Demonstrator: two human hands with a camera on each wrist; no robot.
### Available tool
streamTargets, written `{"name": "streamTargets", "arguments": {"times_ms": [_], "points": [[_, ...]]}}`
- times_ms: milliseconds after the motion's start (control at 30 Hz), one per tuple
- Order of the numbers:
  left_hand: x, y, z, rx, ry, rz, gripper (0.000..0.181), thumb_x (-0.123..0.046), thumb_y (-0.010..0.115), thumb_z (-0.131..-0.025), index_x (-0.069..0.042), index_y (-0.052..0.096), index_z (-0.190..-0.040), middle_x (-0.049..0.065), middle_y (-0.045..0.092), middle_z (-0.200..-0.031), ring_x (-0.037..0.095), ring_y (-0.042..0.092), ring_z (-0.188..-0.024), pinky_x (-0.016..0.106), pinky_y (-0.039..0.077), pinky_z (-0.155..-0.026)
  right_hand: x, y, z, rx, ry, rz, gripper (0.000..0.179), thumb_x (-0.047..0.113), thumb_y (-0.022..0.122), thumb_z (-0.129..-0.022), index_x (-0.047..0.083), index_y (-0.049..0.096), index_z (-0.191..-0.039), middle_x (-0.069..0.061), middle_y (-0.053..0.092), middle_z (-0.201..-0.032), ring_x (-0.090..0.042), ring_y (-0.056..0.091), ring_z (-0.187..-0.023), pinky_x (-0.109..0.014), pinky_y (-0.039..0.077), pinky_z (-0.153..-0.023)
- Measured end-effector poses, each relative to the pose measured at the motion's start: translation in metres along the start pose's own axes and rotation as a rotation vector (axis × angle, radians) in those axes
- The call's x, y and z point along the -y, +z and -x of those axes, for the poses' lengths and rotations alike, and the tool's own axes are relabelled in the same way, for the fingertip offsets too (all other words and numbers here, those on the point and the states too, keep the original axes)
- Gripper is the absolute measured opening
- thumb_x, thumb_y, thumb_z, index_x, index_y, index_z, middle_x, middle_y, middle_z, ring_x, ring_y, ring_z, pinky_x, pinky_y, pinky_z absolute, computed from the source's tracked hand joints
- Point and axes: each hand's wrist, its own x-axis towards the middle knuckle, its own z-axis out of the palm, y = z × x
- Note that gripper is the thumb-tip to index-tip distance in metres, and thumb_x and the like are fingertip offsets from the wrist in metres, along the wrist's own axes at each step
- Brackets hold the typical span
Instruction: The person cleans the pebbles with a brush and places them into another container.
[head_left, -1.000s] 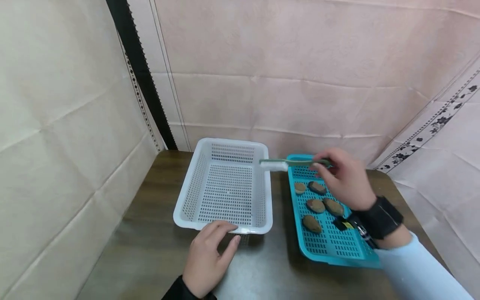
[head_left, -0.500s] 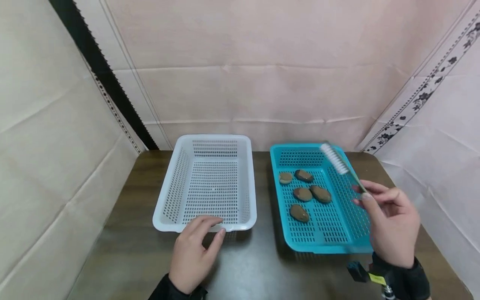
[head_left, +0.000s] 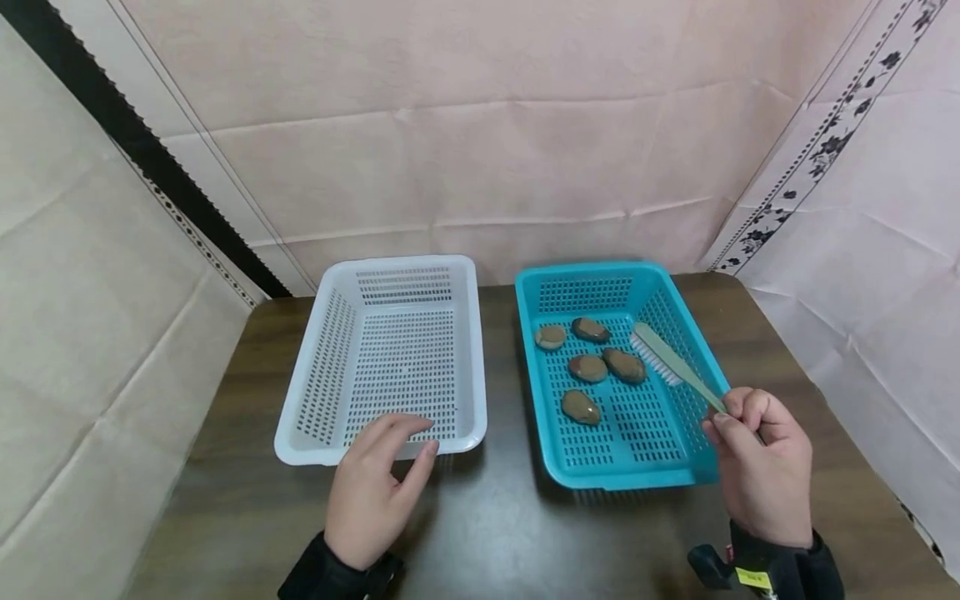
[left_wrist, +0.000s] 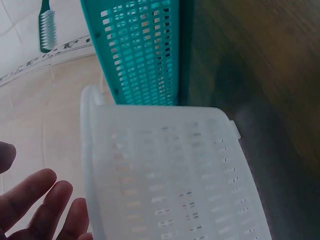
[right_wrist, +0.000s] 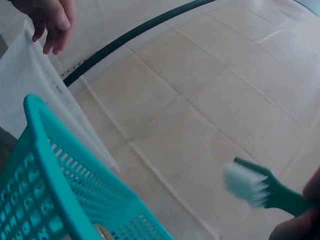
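My right hand point(head_left: 767, 467) pinches the handle of a green brush point(head_left: 678, 365) with white bristles point(right_wrist: 245, 184). In the head view the brush slants over the right side of a turquoise basket point(head_left: 551, 454), bristles facing left. Several brown stones point(head_left: 588, 368) lie in that basket, left of the brush head. At the near rim of a white basket point(head_left: 480, 367) is my left hand point(head_left: 378, 492), its fingers relaxed and spread, holding nothing. The left wrist view has the left fingers point(left_wrist: 37, 200) beside the white basket's rim; whether they touch it I cannot tell.
Both baskets stand side by side on a dark wooden table point(head_left: 502, 542), a narrow gap between them. A pale cloth wall point(head_left: 480, 167) rises behind, with more cloth on the left and right. A black strap with a small device point(head_left: 742, 575) is on my right wrist.
My right hand has drawn back toward me from above the turquoise basket, turning the brush from level to slanted and lowering it. The left hand stays by the white basket; the head view has shifted.
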Motion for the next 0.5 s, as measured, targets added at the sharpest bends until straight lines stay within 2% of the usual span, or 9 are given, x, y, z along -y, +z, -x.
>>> {"name": "streamTargets", "arguments": {"times_ms": [133, 200, 267, 367, 500], "points": [[-0.004, 0.006, -0.003, 0.029, -0.005, -0.011, 0.019, -0.021, 0.086, -0.099, -0.016, 0.081, -0.117, -0.002, 0.075, -0.118, 0.019, 0.071, -0.111, 0.043, 0.062, -0.090, 0.000, -0.002, -0.001, -0.102, -0.012, 0.090, 0.039, -0.022, 0.065, -0.098, -0.005, 0.035, -0.080, -0.014, 0.047, -0.095, -0.030, 0.051, -0.081, -0.026, 0.056, -0.069], [-0.008, 0.008, -0.007, 0.058, -0.021, -0.030, 0.019, -0.023, 0.086, -0.099, -0.017, 0.082, -0.117, -0.002, 0.076, -0.117, 0.019, 0.071, -0.110, 0.044, 0.062, -0.089, -0.001, -0.005, -0.003, -0.128, -0.045, 0.072, 0.039, -0.020, 0.067, -0.098, -0.007, 0.035, -0.079, -0.015, 0.047, -0.097, -0.029, 0.055, -0.079, -0.025, 0.058, -0.068], [-0.014, 0.008, -0.014, 0.089, -0.013, -0.049, 0.020, -0.026, 0.085, -0.100, -0.017, 0.083, -0.117, -0.001, 0.076, -0.117, 0.019, 0.070, -0.110, 0.045, 0.061, -0.092, -0.002, -0.007, -0.003, -0.141, -0.084, 0.011, 0.038, -0.020, 0.066, -0.099, -0.009, 0.036, -0.078, -0.016, 0.048, -0.098, -0.026, 0.061, -0.077, -0.025, 0.062, -0.068], [-0.027, 0.011, -0.030, 0.131, 0.054, -0.061, 0.020, -0.028, 0.083, -0.101, -0.016, 0.084, -0.117, 0.000, 0.077, -0.117, 0.021, 0.070, -0.110, 0.044, 0.060, -0.095, -0.003, -0.010, -0.005, -0.169, -0.128, -0.119, 0.038, -0.019, 0.064, -0.101, -0.009, 0.037, -0.076, -0.018, 0.051, -0.099, -0.025, 0.072, -0.077, -0.026, 0.066, -0.069], [-0.046, 0.024, -0.056, 0.179, 0.189, -0.060, 0.021, -0.028, 0.082, -0.102, -0.014, 0.085, -0.118, 0.000, 0.077, -0.115, 0.022, 0.070, -0.107, 0.040, 0.061, -0.094, -0.001, -0.014, -0.008, -0.210, -0.124, -0.181, 0.039, -0.014, 0.068, -0.101, -0.008, 0.040, -0.075, -0.028, 0.062, -0.113, -0.027, 0.081, -0.085, -0.031, 0.066, -0.073]]}}
